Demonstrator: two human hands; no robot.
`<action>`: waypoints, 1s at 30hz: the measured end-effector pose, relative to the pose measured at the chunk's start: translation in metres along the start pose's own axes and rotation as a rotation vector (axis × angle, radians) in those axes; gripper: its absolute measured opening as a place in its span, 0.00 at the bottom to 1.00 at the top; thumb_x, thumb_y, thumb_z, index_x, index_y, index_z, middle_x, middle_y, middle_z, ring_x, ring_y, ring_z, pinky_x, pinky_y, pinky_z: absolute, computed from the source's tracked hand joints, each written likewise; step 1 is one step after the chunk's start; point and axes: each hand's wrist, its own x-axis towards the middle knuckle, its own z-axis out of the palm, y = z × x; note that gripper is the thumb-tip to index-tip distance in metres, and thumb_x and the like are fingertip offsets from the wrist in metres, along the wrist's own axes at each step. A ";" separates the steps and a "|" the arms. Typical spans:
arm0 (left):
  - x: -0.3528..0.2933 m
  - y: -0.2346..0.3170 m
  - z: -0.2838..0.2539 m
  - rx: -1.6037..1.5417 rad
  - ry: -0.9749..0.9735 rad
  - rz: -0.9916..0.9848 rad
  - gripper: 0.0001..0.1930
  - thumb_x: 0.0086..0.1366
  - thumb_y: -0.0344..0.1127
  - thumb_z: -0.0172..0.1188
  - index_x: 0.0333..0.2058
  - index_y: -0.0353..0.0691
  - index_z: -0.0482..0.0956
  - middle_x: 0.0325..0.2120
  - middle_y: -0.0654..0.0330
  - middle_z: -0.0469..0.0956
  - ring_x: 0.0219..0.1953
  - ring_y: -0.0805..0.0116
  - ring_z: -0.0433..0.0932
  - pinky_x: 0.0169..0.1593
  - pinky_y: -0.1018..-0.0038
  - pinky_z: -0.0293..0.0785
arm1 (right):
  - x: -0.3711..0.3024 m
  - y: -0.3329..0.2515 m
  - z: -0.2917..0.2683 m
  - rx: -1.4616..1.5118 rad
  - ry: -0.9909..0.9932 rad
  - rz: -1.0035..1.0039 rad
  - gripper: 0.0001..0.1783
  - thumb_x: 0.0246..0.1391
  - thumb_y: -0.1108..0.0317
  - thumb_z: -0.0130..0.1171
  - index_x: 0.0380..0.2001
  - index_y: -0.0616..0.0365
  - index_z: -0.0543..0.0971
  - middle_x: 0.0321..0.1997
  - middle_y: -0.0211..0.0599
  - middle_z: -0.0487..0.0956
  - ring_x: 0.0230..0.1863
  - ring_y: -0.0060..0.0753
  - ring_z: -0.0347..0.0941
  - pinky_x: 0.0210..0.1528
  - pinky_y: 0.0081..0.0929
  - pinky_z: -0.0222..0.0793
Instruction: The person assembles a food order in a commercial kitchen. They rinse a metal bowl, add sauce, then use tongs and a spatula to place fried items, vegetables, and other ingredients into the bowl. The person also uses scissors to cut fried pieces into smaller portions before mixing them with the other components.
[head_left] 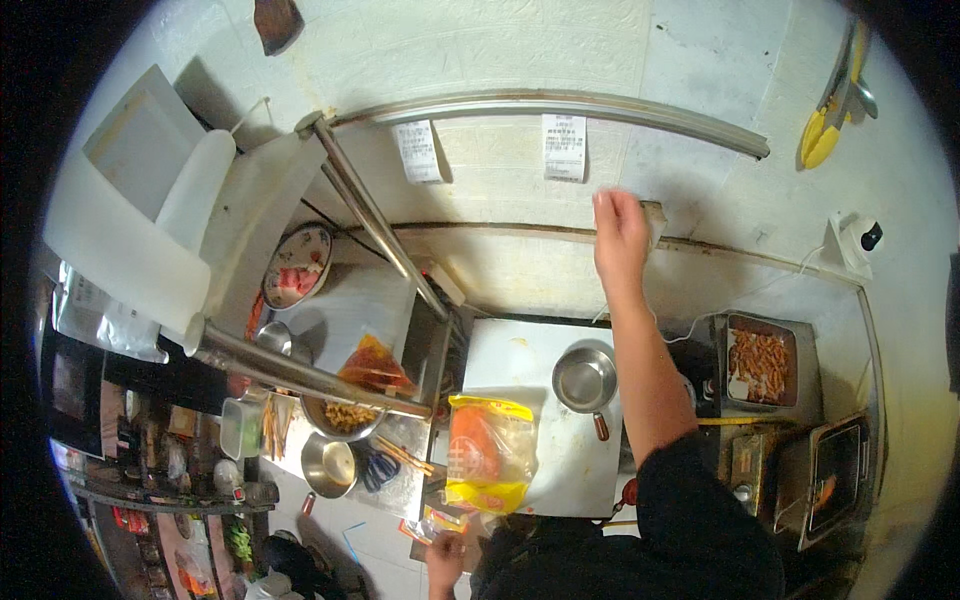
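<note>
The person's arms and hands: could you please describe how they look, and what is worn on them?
The right sleeve is black and short, ending near the elbow; the right forearm is bare. The right hand shows no glove. The left hand looks ungloved too; its sleeve cannot be made out.

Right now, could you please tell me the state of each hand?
Left hand: low, near a colourful packet; open or closed cannot be told.
Right hand: raised by the wall, fingers together; whether it holds anything cannot be told.
</note>
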 end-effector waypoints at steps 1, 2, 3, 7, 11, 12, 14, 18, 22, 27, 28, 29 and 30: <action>-0.001 0.000 -0.015 -0.127 0.017 -0.118 0.11 0.67 0.34 0.58 0.30 0.31 0.79 0.23 0.57 0.79 0.25 0.73 0.75 0.32 0.71 0.73 | -0.033 0.009 -0.012 0.070 -0.081 0.081 0.16 0.67 0.61 0.55 0.39 0.66 0.80 0.36 0.35 0.82 0.39 0.24 0.76 0.44 0.25 0.71; 0.006 -0.001 -0.031 -0.040 0.121 -0.209 0.14 0.69 0.36 0.56 0.30 0.30 0.79 0.23 0.60 0.77 0.25 0.75 0.73 0.30 0.71 0.71 | -0.070 0.018 -0.022 0.182 -0.176 0.220 0.17 0.68 0.60 0.54 0.37 0.65 0.80 0.34 0.35 0.81 0.37 0.23 0.75 0.43 0.25 0.70; 0.004 -0.004 -0.055 0.035 0.180 -0.052 0.16 0.71 0.38 0.53 0.30 0.30 0.79 0.23 0.61 0.76 0.25 0.75 0.71 0.29 0.72 0.69 | -0.111 0.027 -0.030 0.350 -0.304 0.332 0.18 0.68 0.59 0.53 0.35 0.65 0.80 0.33 0.34 0.81 0.35 0.23 0.75 0.42 0.25 0.70; 0.019 -0.036 -0.144 -0.403 0.560 0.059 0.13 0.72 0.36 0.46 0.27 0.39 0.70 0.21 0.67 0.67 0.25 0.76 0.63 0.30 0.77 0.61 | -0.264 0.042 -0.069 0.028 -0.700 0.684 0.20 0.69 0.57 0.48 0.28 0.60 0.77 0.32 0.35 0.82 0.30 0.23 0.72 0.39 0.24 0.70; 0.068 -0.077 -0.228 -0.030 0.820 0.036 0.12 0.62 0.30 0.56 0.44 0.35 0.77 0.36 0.55 0.73 0.38 0.64 0.73 0.42 0.70 0.72 | -0.396 0.019 -0.089 0.094 -0.717 1.002 0.07 0.63 0.70 0.52 0.37 0.59 0.78 0.34 0.34 0.81 0.30 0.23 0.74 0.35 0.24 0.71; 0.080 -0.087 -0.247 0.188 0.827 -0.020 0.15 0.61 0.30 0.58 0.47 0.35 0.77 0.41 0.51 0.75 0.43 0.58 0.75 0.46 0.65 0.73 | -0.416 0.012 -0.088 0.049 -0.866 0.887 0.06 0.62 0.71 0.52 0.38 0.59 0.78 0.35 0.35 0.82 0.30 0.23 0.75 0.36 0.25 0.71; 0.113 -0.108 -0.273 0.456 0.854 0.115 0.15 0.60 0.30 0.61 0.47 0.36 0.77 0.47 0.45 0.74 0.48 0.47 0.73 0.51 0.56 0.71 | -0.449 -0.010 -0.085 -0.124 -1.086 0.839 0.05 0.61 0.73 0.54 0.38 0.59 0.78 0.36 0.36 0.82 0.31 0.24 0.76 0.36 0.26 0.73; 0.182 -0.155 -0.318 0.746 0.448 -0.096 0.25 0.66 0.55 0.57 0.46 0.37 0.81 0.45 0.45 0.80 0.50 0.44 0.77 0.52 0.54 0.72 | -0.494 -0.059 -0.053 -0.389 -1.032 0.573 0.10 0.60 0.67 0.59 0.41 0.61 0.77 0.35 0.43 0.83 0.36 0.38 0.81 0.41 0.32 0.76; 0.210 -0.195 -0.316 0.405 -0.076 -0.258 0.32 0.66 0.64 0.54 0.31 0.34 0.84 0.20 0.51 0.81 0.26 0.49 0.81 0.35 0.59 0.77 | -0.526 -0.096 -0.017 -0.475 -1.101 0.614 0.14 0.58 0.65 0.61 0.43 0.64 0.77 0.38 0.48 0.82 0.39 0.48 0.81 0.42 0.38 0.76; 0.196 -0.196 -0.282 -0.311 -0.186 -0.502 0.26 0.66 0.58 0.56 0.21 0.39 0.77 0.12 0.64 0.69 0.13 0.74 0.67 0.18 0.74 0.62 | -0.554 -0.114 0.002 -0.561 -1.237 0.652 0.21 0.57 0.60 0.62 0.48 0.64 0.76 0.41 0.48 0.82 0.40 0.44 0.80 0.46 0.37 0.75; 0.196 -0.193 -0.276 -0.266 -0.138 -0.443 0.26 0.66 0.57 0.56 0.20 0.39 0.77 0.11 0.64 0.69 0.12 0.74 0.66 0.18 0.74 0.61 | -0.558 -0.115 0.003 -0.569 -1.245 0.575 0.21 0.57 0.60 0.62 0.48 0.64 0.76 0.41 0.48 0.82 0.41 0.44 0.80 0.46 0.37 0.75; 0.198 -0.190 -0.272 -0.225 -0.091 -0.399 0.26 0.66 0.57 0.56 0.20 0.39 0.76 0.11 0.64 0.68 0.12 0.74 0.66 0.18 0.73 0.61 | -0.560 -0.116 0.005 -0.582 -1.272 0.541 0.21 0.57 0.60 0.62 0.48 0.64 0.76 0.41 0.48 0.82 0.41 0.44 0.80 0.46 0.37 0.75; 0.195 -0.189 -0.270 -0.179 -0.020 -0.405 0.27 0.66 0.57 0.55 0.19 0.39 0.76 0.10 0.64 0.68 0.12 0.74 0.66 0.18 0.73 0.61 | -0.562 -0.116 0.007 -0.590 -1.314 0.508 0.21 0.57 0.60 0.62 0.48 0.63 0.76 0.41 0.49 0.82 0.41 0.44 0.80 0.45 0.37 0.75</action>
